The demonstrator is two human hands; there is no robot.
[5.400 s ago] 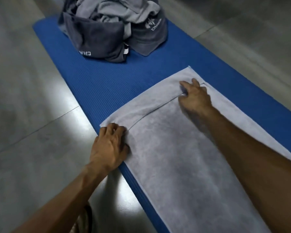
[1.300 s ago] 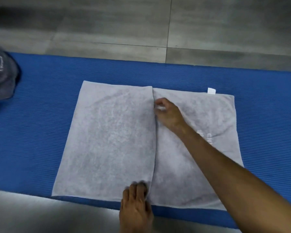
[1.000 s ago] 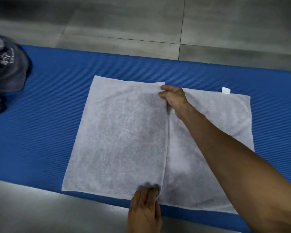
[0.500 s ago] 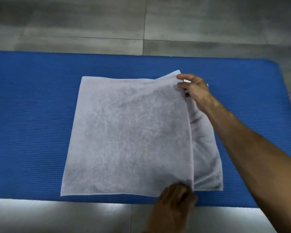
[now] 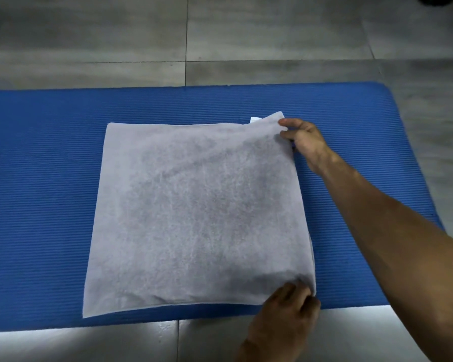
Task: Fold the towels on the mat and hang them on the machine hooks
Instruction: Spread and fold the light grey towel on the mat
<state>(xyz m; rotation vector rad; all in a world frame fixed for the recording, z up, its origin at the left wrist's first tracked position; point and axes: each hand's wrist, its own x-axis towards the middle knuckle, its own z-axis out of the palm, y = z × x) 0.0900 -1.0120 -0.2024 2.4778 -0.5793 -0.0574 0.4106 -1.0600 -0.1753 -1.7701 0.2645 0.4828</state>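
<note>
Your right hand (image 5: 305, 141) pinches the towel (image 5: 196, 212) far corner, left hand (image 5: 289, 304) pinches the near one; it's soft, limp, light, so grip corners, not middle

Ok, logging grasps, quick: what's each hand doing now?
Left hand: pinching the grey towel's near right corner.
Right hand: pinching its far right corner.

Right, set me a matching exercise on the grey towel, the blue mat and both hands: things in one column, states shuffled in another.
Things:
1. grey terry towel
2. blue ribbed foam mat
3. right hand
4. left hand

States:
A. pinches the towel's far right corner
B. lies under the towel
C. grips the towel's near right corner
D. folded over, nearly square

Pairs: 1-D, 2-B, 3-A, 4-C
</note>
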